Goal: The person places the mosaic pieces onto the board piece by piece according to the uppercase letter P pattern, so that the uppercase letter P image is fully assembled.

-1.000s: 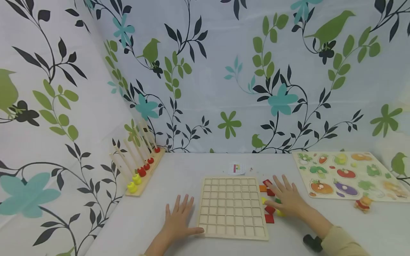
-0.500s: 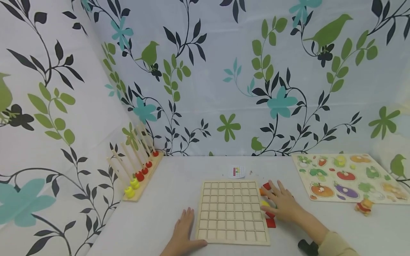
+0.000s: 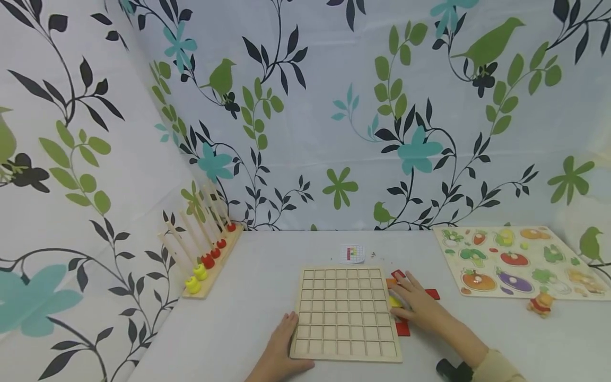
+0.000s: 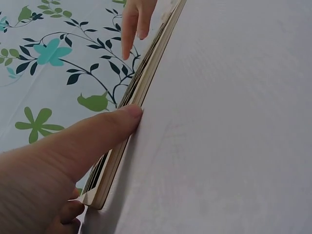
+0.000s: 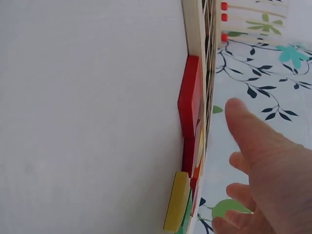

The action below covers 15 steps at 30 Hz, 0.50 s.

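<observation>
A square wooden grid board lies on the white table, its cells bare. My left hand holds its near left corner, fingers along the left side. In the left wrist view the thumb presses the front edge. My right hand is over the coloured tiles beside the board's right side, fingers extended and partly hiding them. A red tile, a yellow tile and an orange tile show there. The right wrist view shows a red tile and a yellow tile against the board.
A small printed pattern card lies behind the board. At left stands a peg stand with red and yellow beads. A vegetable puzzle board and a small bear figure are at right. A black object is near the right sleeve.
My left hand has gone from spread fingers beside the board to its near left corner. The right hand has moved slightly left and down over the tiles; a red tile now shows right of it.
</observation>
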{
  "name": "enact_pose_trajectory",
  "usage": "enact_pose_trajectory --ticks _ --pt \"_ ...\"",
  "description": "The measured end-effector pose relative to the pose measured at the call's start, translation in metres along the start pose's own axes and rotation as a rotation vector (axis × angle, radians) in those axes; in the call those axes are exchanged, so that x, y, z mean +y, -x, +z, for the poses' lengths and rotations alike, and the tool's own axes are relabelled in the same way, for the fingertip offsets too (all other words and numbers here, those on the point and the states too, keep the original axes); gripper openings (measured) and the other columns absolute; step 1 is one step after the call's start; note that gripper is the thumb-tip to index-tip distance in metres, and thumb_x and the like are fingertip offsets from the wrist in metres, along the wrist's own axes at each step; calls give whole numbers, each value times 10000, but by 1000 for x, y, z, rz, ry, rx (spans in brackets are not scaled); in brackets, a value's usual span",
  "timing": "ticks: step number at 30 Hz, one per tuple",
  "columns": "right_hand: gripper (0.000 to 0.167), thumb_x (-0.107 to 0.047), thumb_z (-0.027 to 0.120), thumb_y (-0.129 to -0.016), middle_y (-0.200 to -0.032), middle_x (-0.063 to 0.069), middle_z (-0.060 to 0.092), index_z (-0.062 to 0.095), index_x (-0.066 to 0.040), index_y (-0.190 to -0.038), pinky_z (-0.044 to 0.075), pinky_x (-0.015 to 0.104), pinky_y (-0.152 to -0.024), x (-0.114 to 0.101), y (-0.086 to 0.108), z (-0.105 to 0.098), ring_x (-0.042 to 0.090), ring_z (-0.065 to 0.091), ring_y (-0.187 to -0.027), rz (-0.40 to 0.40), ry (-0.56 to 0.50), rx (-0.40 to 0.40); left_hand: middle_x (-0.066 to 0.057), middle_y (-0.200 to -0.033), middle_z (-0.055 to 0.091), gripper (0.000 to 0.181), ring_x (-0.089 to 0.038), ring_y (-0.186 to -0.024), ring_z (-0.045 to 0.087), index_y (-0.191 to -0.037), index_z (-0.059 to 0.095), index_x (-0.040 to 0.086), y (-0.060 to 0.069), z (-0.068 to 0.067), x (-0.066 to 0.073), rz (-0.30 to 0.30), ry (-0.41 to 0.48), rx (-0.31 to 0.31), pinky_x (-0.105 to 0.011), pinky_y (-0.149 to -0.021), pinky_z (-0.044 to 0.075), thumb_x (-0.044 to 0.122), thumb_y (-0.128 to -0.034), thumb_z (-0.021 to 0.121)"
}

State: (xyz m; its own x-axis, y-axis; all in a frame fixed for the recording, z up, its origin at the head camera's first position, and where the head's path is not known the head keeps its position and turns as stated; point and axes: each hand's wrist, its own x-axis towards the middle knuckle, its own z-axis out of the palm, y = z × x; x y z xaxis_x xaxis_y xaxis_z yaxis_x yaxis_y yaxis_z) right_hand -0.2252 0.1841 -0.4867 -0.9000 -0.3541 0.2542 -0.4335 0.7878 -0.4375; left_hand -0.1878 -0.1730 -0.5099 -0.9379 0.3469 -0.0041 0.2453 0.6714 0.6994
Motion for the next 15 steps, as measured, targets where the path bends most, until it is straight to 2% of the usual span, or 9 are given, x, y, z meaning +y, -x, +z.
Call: enact_pose_trajectory --ticks 4,7,10,15 --pt "535 -260 712 -762 -1259 258 425 545 39 -1173 366 552 -906 -2 -3 2 435 340 -1170 0 -9 50 -166 -1447 178 1091 -369 -1308 96 -1409 211 20 -1 1 1 -15 7 5 -606 -996 126 548 -607 731" --pt "513 -246 724 -750 -1145 208 499 565 46 -1141 428 508 -858 -3 -6 5 375 454 -1050 1 4 77 -159 -1447 184 1094 -362 -1309 102 -1409 215 24 -1 1 1 -18 1 13 -605 -996 127 548 -601 734" --pt "481 -212 728 -748 -1059 156 532 575 39 -1128 451 473 -829 -3 -8 8 325 492 -968 15 -4 81 -169 -1446 181 1092 -372 -1306 100 -1407 213 15 0 1 1 -17 12 7 -606 -998 113 534 -604 740" --pt "431 -157 730 -740 -1075 169 561 592 12 -1111 457 469 -829 -5 -9 11 320 508 -978 106 -61 68 -168 -1444 186 1085 -366 -1307 101 -1400 223 0 1 1 2 -8 6 10 -588 -1011 89 530 -606 738"
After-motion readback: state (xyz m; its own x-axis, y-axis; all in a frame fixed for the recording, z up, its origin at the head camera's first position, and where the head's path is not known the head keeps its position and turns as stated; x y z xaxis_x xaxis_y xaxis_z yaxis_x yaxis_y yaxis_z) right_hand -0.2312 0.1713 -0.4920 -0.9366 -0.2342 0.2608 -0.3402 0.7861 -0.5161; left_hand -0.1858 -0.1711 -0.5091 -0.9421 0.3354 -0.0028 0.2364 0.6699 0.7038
